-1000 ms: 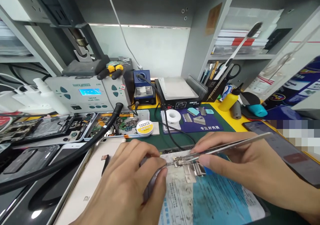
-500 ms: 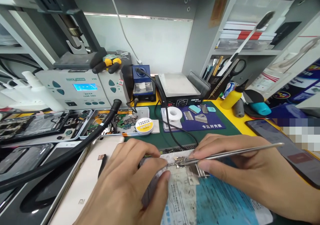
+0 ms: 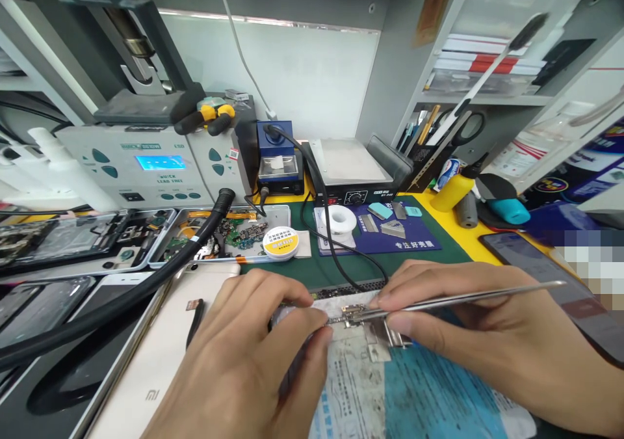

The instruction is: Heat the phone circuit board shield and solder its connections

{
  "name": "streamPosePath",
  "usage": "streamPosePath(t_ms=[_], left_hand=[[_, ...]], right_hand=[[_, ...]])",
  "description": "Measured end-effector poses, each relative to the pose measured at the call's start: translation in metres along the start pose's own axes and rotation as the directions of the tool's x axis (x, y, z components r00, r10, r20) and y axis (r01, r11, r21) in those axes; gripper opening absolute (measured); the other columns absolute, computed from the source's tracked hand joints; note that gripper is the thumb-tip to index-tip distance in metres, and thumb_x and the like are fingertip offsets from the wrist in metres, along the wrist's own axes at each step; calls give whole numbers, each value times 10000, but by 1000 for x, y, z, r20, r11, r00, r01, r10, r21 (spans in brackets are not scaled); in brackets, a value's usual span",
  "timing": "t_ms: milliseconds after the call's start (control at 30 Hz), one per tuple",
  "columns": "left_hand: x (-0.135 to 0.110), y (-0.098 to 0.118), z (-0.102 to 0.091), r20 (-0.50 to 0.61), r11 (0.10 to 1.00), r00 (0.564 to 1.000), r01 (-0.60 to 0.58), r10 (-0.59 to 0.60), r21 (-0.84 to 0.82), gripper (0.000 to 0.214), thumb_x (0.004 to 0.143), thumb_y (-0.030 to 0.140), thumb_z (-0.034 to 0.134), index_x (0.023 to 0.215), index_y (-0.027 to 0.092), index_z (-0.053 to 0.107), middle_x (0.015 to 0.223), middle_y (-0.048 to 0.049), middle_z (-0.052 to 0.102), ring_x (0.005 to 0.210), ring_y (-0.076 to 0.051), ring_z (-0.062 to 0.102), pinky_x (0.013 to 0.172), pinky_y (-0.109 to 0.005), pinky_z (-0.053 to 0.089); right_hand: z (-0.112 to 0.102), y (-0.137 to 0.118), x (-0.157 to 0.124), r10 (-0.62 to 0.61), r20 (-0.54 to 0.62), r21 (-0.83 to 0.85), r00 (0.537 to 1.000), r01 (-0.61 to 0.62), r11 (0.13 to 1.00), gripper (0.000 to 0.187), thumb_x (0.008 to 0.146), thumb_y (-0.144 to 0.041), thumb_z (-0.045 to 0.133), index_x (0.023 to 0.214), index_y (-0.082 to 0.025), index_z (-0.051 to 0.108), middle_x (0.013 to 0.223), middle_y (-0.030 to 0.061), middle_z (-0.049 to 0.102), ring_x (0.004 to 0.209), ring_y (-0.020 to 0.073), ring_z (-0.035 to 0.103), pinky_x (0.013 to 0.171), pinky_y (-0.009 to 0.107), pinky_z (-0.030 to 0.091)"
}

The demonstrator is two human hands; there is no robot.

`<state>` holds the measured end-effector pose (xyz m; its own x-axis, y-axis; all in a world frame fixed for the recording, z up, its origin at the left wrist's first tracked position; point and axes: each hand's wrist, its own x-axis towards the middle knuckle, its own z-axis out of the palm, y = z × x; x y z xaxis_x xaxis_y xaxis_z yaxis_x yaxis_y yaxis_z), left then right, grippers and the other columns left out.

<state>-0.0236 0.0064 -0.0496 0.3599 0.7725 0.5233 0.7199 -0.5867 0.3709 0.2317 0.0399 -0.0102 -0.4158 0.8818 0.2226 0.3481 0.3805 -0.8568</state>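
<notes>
My left hand is closed round a slim grey tool whose metal tip touches a small metal part on a worn blue and white sheet. My right hand pinches long steel tweezers; their points rest on the same small part. Both hands meet just in front of me, fingertips nearly touching.
A white phone back and a thick black hose lie left. Trays of phone parts, a yellow-lidded tin, a solder spool, a soldering station, a hot plate and a yellow bottle stand behind. A dark phone lies right.
Both hands keep their grips and stay on the small part. The view has tipped slightly, so the bench items sit a little lower and left in frame.
</notes>
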Motion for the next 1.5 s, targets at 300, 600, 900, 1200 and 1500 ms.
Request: streamPosePath(t_ms=[300,600,900,1200,1500], left_hand=[[-3,0,1,-12,1000,1000,-2,2,-1,82,989,208,641,1015,271,687,1073,-11,645,973,-179,602,803,-344,492],[0,7,0,-6,998,999,48,-48,-27,114,991,164,587,982,259,649,1074,-3,634,1003,-173,598,848,-339,498],[-3,7,0,-27,998,999,43,-44,-43,126,994,160,563,975,261,636,1061,-4,628,988,-174,598,834,-339,494],[-2,6,-1,-9,998,998,56,-57,-29,103,989,177,578,958,260,630,1073,-3,628,993,-179,600,834,-339,499],[0,4,0,-69,1000,997,13,-15,-21,149,994,155,552,1009,278,635,1035,12,652,991,-161,617,836,-312,505]], right_hand=[[0,1,-1,-6,3,4,1000,6,1000,90,885,-299,842,943,-351,887,892,8,832,784,202,783,649,240,630],[1,-1,0,1,-14,-47,1000,-2,999,81,891,-328,844,936,-385,879,895,-16,839,789,191,793,652,220,632],[2,-3,-2,-17,4,-42,1000,17,999,179,911,-282,827,1019,-416,879,932,-28,845,827,166,794,693,201,628],[1,-5,-2,24,23,-62,999,-23,998,82,921,-315,826,958,-369,875,935,-23,838,839,163,786,705,200,620],[-20,10,5,65,-259,11,964,-64,998,100,917,-426,814,910,-331,844,905,-3,814,732,161,745,621,230,598]])
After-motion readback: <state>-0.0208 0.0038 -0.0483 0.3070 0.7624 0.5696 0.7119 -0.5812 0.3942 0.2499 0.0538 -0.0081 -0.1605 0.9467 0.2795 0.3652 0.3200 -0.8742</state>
